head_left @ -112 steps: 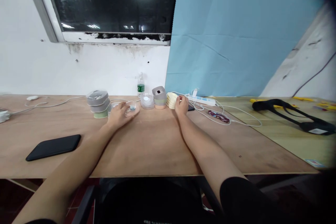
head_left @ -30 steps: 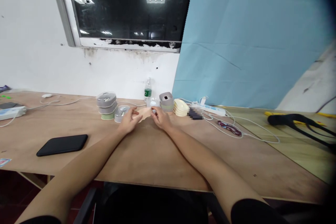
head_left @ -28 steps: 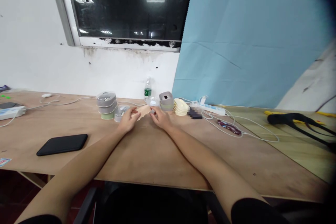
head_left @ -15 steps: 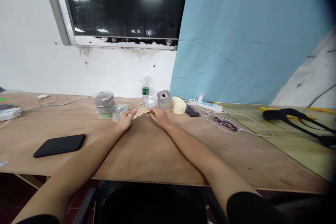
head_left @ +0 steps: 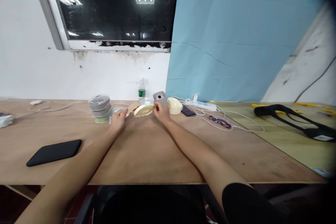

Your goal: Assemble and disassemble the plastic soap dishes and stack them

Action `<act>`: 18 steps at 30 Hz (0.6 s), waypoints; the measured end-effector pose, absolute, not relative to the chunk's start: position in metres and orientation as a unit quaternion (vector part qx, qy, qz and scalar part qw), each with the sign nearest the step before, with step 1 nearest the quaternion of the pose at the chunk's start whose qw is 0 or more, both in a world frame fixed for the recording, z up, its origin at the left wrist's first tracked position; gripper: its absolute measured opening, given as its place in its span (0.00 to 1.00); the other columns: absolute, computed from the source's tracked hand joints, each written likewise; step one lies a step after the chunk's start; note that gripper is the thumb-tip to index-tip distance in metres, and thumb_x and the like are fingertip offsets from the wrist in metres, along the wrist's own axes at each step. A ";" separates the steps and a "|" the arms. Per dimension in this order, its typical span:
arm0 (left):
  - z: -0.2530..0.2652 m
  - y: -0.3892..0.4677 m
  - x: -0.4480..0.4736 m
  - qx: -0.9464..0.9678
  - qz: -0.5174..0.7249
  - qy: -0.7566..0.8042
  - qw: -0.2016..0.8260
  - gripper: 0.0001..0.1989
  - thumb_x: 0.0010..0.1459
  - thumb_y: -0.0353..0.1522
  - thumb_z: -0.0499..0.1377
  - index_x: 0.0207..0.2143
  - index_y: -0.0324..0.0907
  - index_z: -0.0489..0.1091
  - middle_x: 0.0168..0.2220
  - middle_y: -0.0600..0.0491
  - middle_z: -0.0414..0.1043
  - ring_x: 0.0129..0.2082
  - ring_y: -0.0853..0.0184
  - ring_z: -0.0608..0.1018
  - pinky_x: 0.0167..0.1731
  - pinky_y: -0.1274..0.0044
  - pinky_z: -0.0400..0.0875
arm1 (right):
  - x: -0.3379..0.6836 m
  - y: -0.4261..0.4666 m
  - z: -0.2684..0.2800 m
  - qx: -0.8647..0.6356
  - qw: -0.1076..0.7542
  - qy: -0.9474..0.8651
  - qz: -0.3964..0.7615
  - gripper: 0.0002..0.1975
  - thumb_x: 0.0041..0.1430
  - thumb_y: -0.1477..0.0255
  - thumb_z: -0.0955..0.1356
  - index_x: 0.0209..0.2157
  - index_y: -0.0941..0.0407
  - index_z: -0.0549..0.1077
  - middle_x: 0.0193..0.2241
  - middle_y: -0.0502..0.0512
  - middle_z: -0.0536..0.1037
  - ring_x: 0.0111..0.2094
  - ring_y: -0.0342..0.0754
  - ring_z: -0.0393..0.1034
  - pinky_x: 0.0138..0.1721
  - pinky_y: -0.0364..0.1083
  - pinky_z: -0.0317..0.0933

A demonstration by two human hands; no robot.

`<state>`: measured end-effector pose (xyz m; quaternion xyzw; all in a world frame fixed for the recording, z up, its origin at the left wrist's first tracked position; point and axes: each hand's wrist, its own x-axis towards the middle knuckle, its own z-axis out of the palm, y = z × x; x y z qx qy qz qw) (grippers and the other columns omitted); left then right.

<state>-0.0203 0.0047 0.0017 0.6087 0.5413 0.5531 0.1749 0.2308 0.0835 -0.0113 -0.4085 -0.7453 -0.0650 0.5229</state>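
Observation:
My right hand (head_left: 160, 112) is closed on the near rim of a shallow cream dish (head_left: 143, 111) with a wavy edge, tilted above the table between my hands. My left hand (head_left: 118, 119), also closed, grips a thin tan piece (head_left: 133, 107) by its left end. The tan piece lies partly behind the dish, so its full shape is hidden. Just right of my right hand stands a stack of similar cream dishes (head_left: 174, 105). A grey square container (head_left: 160, 97) and a clear plastic cup (head_left: 147, 101) stand behind the hands.
Stacked grey and green containers (head_left: 99, 105) stand left, by a clear round container (head_left: 111, 113). A bottle (head_left: 141, 91) is near the wall. A black phone (head_left: 55, 151) lies front left. Cables, a power strip (head_left: 204, 105), a dark red object (head_left: 219, 121) and a black strap-like frame (head_left: 291, 119) are right.
The tan piece no longer spans both hands: my left hand keeps it, while a cream dish shows in my right hand. The hands have drawn slightly apart, and the view has shifted right.

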 end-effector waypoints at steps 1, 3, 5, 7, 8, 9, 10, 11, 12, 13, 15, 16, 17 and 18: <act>0.001 0.006 -0.020 0.614 0.552 0.539 0.170 0.26 0.58 0.50 0.50 0.17 0.41 0.60 0.17 0.57 0.57 0.22 0.70 0.62 0.23 0.77 0.55 | 0.239 0.089 -0.005 -0.432 0.560 -0.705 -0.053 0.15 0.56 0.70 0.61 0.44 0.55 0.71 0.35 0.56 0.77 0.35 0.50 0.69 0.39 0.46 0.60; -0.001 0.007 -0.019 0.632 0.545 0.527 0.160 0.26 0.58 0.49 0.50 0.16 0.41 0.58 0.18 0.57 0.56 0.22 0.70 0.62 0.23 0.77 0.55 | 0.260 0.102 0.008 -0.500 0.624 -0.600 -0.023 0.16 0.53 0.70 0.61 0.42 0.57 0.72 0.33 0.57 0.76 0.34 0.51 0.68 0.38 0.47 0.61; -0.003 0.007 -0.016 0.656 0.534 0.510 0.156 0.25 0.58 0.49 0.50 0.16 0.42 0.56 0.18 0.57 0.55 0.22 0.70 0.62 0.24 0.77 0.55 | 0.288 0.112 0.020 -0.576 0.671 -0.467 -0.005 0.17 0.52 0.70 0.60 0.42 0.60 0.71 0.32 0.59 0.76 0.34 0.52 0.68 0.38 0.48 0.60; -0.003 0.006 -0.013 0.678 0.522 0.492 0.158 0.25 0.58 0.49 0.50 0.17 0.42 0.57 0.19 0.57 0.56 0.23 0.70 0.63 0.25 0.77 0.57 | 0.316 0.119 0.024 -0.615 0.694 -0.374 0.009 0.18 0.53 0.71 0.59 0.43 0.61 0.69 0.34 0.61 0.75 0.36 0.53 0.69 0.38 0.48 0.61; -0.003 0.006 -0.012 0.686 0.517 0.486 0.159 0.24 0.58 0.49 0.50 0.17 0.42 0.58 0.19 0.57 0.58 0.24 0.69 0.64 0.26 0.77 0.58 | 0.329 0.120 0.024 -0.627 0.699 -0.343 0.012 0.17 0.53 0.71 0.59 0.43 0.61 0.68 0.35 0.61 0.75 0.36 0.54 0.70 0.38 0.48 0.61; -0.003 0.005 -0.012 0.692 0.512 0.484 0.158 0.24 0.58 0.49 0.50 0.18 0.42 0.59 0.20 0.57 0.59 0.25 0.69 0.64 0.27 0.78 0.58 | 0.340 0.121 0.021 -0.635 0.699 -0.329 0.010 0.16 0.54 0.71 0.59 0.42 0.60 0.68 0.34 0.61 0.75 0.36 0.54 0.70 0.37 0.48 0.61; -0.003 0.004 -0.011 0.695 0.508 0.484 0.157 0.23 0.58 0.49 0.50 0.18 0.41 0.60 0.20 0.56 0.61 0.25 0.68 0.65 0.27 0.78 0.59 | 0.348 0.121 0.017 -0.638 0.701 -0.320 0.008 0.14 0.55 0.70 0.59 0.41 0.59 0.68 0.33 0.60 0.75 0.35 0.54 0.70 0.36 0.48 0.62; -0.003 0.004 -0.011 0.697 0.504 0.486 0.156 0.23 0.57 0.48 0.50 0.19 0.41 0.62 0.21 0.56 0.62 0.26 0.68 0.66 0.27 0.78 0.59 | 0.355 0.121 0.012 -0.639 0.702 -0.315 0.004 0.13 0.56 0.70 0.58 0.40 0.58 0.68 0.31 0.59 0.75 0.34 0.53 0.71 0.35 0.48 0.62; -0.004 0.003 -0.011 0.698 0.501 0.488 0.155 0.23 0.57 0.48 0.50 0.20 0.41 0.64 0.21 0.55 0.64 0.26 0.68 0.67 0.27 0.78 0.60 | 0.361 0.121 0.006 -0.639 0.702 -0.315 0.001 0.12 0.57 0.69 0.58 0.38 0.57 0.68 0.30 0.58 0.74 0.33 0.53 0.71 0.34 0.48 0.62; -0.004 0.003 -0.012 0.699 0.497 0.490 0.155 0.23 0.57 0.48 0.50 0.20 0.41 0.65 0.22 0.55 0.65 0.27 0.67 0.67 0.27 0.78 0.60 | 0.364 0.121 0.000 -0.638 0.702 -0.317 -0.002 0.11 0.58 0.68 0.58 0.38 0.57 0.68 0.29 0.57 0.74 0.33 0.53 0.71 0.34 0.48 0.62; -0.005 0.002 -0.012 0.700 0.493 0.492 0.157 0.23 0.57 0.48 0.50 0.22 0.40 0.67 0.23 0.54 0.67 0.27 0.67 0.68 0.28 0.77 0.60 | 0.368 0.121 -0.009 -0.640 0.698 -0.319 -0.013 0.11 0.59 0.67 0.59 0.38 0.57 0.67 0.31 0.58 0.73 0.34 0.53 0.70 0.37 0.49 0.62; -0.005 0.002 -0.012 0.701 0.491 0.493 0.157 0.23 0.57 0.48 0.51 0.22 0.40 0.67 0.24 0.54 0.68 0.27 0.67 0.68 0.28 0.77 0.61 | 0.369 0.121 -0.013 -0.642 0.696 -0.321 -0.026 0.11 0.59 0.66 0.60 0.38 0.58 0.67 0.32 0.58 0.73 0.36 0.53 0.69 0.39 0.49 0.62; -0.005 0.001 -0.012 0.702 0.490 0.493 0.158 0.23 0.58 0.48 0.51 0.23 0.40 0.68 0.25 0.54 0.69 0.28 0.67 0.69 0.29 0.77 0.61 | 0.369 0.121 -0.015 -0.642 0.692 -0.326 -0.043 0.11 0.59 0.65 0.61 0.38 0.58 0.67 0.34 0.59 0.73 0.38 0.53 0.69 0.41 0.50 0.61; -0.005 0.001 -0.012 0.704 0.488 0.492 0.158 0.22 0.58 0.48 0.51 0.24 0.40 0.69 0.26 0.54 0.70 0.29 0.66 0.70 0.30 0.77 0.61 | 0.369 0.122 -0.016 -0.640 0.688 -0.336 -0.062 0.12 0.58 0.65 0.62 0.38 0.58 0.67 0.35 0.59 0.73 0.39 0.52 0.68 0.43 0.50 0.61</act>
